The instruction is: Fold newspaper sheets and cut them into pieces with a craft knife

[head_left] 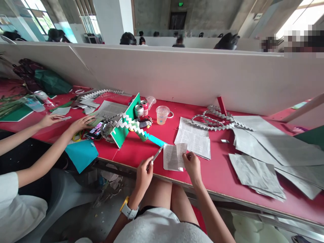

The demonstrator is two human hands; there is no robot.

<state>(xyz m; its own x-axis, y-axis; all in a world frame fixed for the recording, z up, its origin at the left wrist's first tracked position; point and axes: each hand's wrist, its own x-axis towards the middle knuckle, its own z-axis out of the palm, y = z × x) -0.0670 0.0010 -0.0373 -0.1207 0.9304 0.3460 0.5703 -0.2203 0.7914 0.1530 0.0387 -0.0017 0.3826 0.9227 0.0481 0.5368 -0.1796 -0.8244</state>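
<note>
My left hand [145, 173] is closed around a thin, flat grey strip [158, 154] that points up and right; I cannot tell whether it is a blade or folded paper. Its tip is close to the left edge of a small piece of newspaper [171, 158]. The right side of that paper is lifted, pinched between the fingers of my right hand [192, 165]. Just beyond, a blue strip [156, 140] extends from a zigzag folded-paper chain [126, 122], which passes over the top of an upright green board [121, 135].
At left a co-worker's hands [81, 124] are near a phone [95, 131] and blue sheet [81, 155]. Beyond are a plastic cup [162, 116] and drink cans [144, 107]. Stacked newspaper [193, 140], another paper chain [215, 125] and cut sheets [255, 173] lie right. A grey partition [177, 72] backs the table.
</note>
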